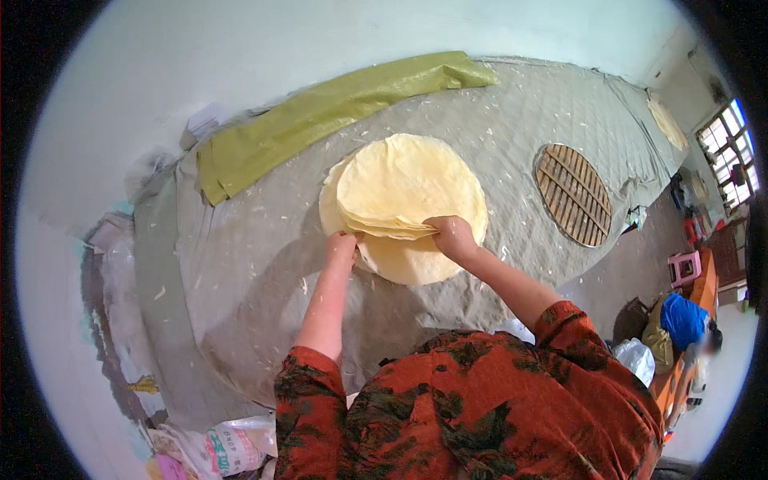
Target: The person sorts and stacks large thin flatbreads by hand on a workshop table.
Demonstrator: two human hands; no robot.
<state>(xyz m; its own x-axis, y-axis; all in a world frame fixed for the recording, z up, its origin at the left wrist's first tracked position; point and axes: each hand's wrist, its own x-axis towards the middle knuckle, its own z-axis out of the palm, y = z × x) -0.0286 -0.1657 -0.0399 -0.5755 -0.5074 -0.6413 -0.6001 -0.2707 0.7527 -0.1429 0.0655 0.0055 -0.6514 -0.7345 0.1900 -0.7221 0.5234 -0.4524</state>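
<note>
Both my hands grip the near edge of several thin, pale yellow round flatbreads (408,182), layered together and lifted at the front. My left hand (344,246) is closed at their left side, its fingers partly hidden by the sheets. At the right side my right hand (453,237) pinches the same layered edge. Beneath lies a stack of like flatbreads (416,266), resting on the grey cloth, its rim showing at the near side and on the right.
Grey cloth (264,208) covers the broad platform. A folded olive-green sheet (320,120) lies along the wall. To the right is a round slatted wooden board (573,194). Printed sacks (232,448) sit at lower left; a pink stool (684,269) and blue bag (683,322) stand far right.
</note>
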